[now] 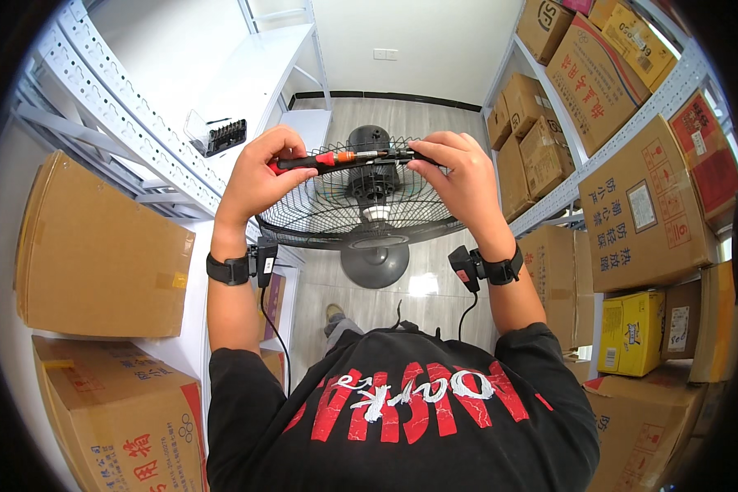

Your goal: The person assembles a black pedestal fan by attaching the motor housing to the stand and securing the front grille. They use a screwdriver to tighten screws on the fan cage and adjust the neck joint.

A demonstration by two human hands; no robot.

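Observation:
A black pedestal fan [375,264] stands on the floor in front of me, its wire guard [303,211] tilted so that the rim runs level between my hands. My left hand [258,174] is closed round a screwdriver [333,157] with a red, black and orange handle. The screwdriver's metal shaft points right, along the top of the rim, toward a small dark fitting there. My right hand [461,170] pinches the black rim just right of the screwdriver's tip. Through the wires the motor housing [371,176] shows in the middle.
On the white shelf [254,70] at the far left lies an opened bit case [224,137]. Cardboard boxes [107,246] stand along the left. More cartons [648,205] and a yellow box [629,332] fill the right-hand shelves. A shoe [334,312] shows on the floor.

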